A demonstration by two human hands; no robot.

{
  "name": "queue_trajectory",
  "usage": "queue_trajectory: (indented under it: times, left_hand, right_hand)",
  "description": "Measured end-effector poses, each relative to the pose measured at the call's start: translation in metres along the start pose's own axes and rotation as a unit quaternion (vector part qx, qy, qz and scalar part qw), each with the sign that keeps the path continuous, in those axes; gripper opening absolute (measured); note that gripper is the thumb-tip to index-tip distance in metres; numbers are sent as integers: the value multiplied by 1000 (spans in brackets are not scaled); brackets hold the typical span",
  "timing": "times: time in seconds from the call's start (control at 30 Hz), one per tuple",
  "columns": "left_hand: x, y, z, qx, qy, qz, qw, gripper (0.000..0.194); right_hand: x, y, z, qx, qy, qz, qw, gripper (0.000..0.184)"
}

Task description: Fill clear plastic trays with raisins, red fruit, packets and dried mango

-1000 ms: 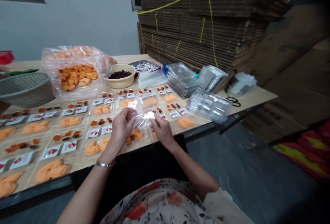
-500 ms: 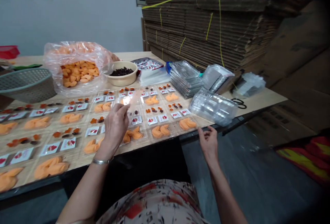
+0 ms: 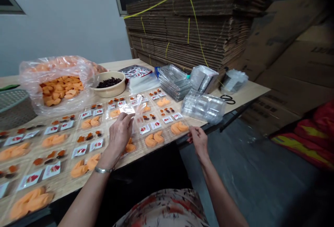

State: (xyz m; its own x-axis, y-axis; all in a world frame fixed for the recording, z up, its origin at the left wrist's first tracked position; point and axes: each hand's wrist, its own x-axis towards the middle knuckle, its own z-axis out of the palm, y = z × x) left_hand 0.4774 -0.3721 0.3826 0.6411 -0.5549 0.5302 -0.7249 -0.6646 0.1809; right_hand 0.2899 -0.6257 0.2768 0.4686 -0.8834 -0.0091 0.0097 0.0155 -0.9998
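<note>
My left hand [image 3: 120, 133] pinches a clear plastic lid [image 3: 130, 107] and holds it up over the rows of filled clear trays [image 3: 91, 122] on the table. The trays hold orange dried fruit pieces, small dark and red pieces, and white-and-red sachets. My right hand [image 3: 198, 139] is at the table's front edge by the end tray with orange pieces [image 3: 179, 127], fingers curled, touching its corner. A stack of empty clear trays [image 3: 204, 106] lies just beyond my right hand.
A plastic bag of orange fruit [image 3: 56, 84], a beige bowl of dark pieces [image 3: 109, 83] and a box of sachets [image 3: 135, 71] stand behind the trays. More clear tray stacks [image 3: 173, 80], scissors [image 3: 227, 99], a grey basket [image 3: 13, 105] and bundled flat cardboard [image 3: 193, 28] surround them.
My right hand let go of the plastic lid and moved right to the table edge. My left hand keeps the lid and has carried it over the trays.
</note>
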Motion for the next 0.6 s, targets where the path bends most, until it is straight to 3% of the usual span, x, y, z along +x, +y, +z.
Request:
queue_trajectory:
  times: [0.1, 0.23, 0.5, 0.6]
  left_hand:
    - [8, 6, 4, -11, 14, 15, 1000, 31]
    - [16, 13, 10, -6, -18, 22, 1000, 32]
    - [23, 15, 17, -8, -24, 39, 999, 33]
    - [30, 20, 24, 19, -54, 55, 997, 35]
  right_hand:
    - [-2, -1, 3, 15, 9, 20, 1000, 43]
    - [-6, -5, 8, 55, 21, 43, 997, 42]
    - [-22, -16, -11, 141, 42, 87, 985, 48]
    - [-26, -15, -10, 170, 25, 108, 979, 51]
